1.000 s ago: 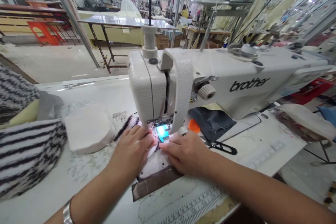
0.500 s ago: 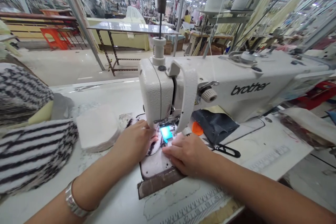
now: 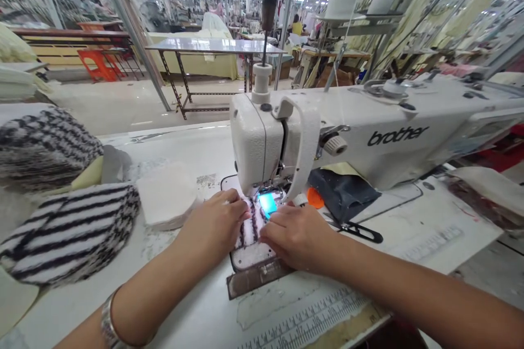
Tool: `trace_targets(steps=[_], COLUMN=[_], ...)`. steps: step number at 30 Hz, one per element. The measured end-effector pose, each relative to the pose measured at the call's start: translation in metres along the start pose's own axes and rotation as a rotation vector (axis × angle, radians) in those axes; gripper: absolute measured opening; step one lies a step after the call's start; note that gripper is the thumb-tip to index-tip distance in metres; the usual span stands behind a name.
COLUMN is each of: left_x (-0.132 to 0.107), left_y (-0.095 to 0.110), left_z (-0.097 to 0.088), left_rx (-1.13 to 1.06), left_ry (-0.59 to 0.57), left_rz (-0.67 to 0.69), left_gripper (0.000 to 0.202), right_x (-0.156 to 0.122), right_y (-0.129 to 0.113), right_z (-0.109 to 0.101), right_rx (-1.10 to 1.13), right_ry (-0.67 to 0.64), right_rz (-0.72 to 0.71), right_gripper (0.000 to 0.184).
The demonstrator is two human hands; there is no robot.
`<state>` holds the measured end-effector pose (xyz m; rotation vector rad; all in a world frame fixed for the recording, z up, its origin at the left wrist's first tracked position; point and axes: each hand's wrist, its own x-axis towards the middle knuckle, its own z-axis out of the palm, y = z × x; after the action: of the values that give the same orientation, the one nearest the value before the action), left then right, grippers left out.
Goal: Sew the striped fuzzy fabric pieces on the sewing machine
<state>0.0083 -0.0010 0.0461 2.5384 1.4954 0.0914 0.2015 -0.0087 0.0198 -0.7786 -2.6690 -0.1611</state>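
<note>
A small piece of black-and-white striped fabric [image 3: 247,230] lies on the bed of a white sewing machine [image 3: 257,142], in front of the lit presser foot area. My left hand [image 3: 223,221] is at the fabric's left side, fingers bent and pinched on it, close to the needle. On the other side, my right hand [image 3: 297,233] has its fingers together on the fabric's right edge. Bright bluish light [image 3: 267,205] falls between the hands. The needle tip and part of the fabric are hidden by the machine head and my fingers.
Striped fluffy pieces [image 3: 77,229] are stacked at the left, beside a pile of white pieces [image 3: 167,196]. Right of the needle are an orange round item [image 3: 315,197], dark fabric [image 3: 344,191] and black thread snips [image 3: 362,232]. A printed ruler [image 3: 307,324] runs along the front edge.
The view has swung slightly left. The striped fabric has turned and shifted, so more of its stripes show in front of the presser foot. Both hands stay close beside it.
</note>
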Motion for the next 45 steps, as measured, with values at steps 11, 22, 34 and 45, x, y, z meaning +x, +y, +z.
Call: trace_targets(steps=[11,22,34,45], left_x=[-0.007,0.000,-0.002,-0.005], left_y=[-0.017,-0.034,-0.024,-0.025], left_z=[0.013,0.009,0.034,0.013], left_rx=[-0.012,0.139,-0.142,-0.065], left_ry=[0.077,0.180,0.301,0.270], left_rz=[0.041,0.338,0.493,0.465], left_gripper=[0.012,0.013,0.023,0.023], right_x=[0.001,-0.003,-0.005,-0.007], right_y=[0.001,0.006,0.009,0.008], right_z=[0.013,0.020,0.023,0.022], right_rx=[-0.012,0.068,0.072,0.100], right_ry=[-0.076,-0.020,-0.058,-0.062], right_rz=[-0.044,-0.095,-0.148,-0.115], right_gripper=[0.013,0.019,0.018,0.018])
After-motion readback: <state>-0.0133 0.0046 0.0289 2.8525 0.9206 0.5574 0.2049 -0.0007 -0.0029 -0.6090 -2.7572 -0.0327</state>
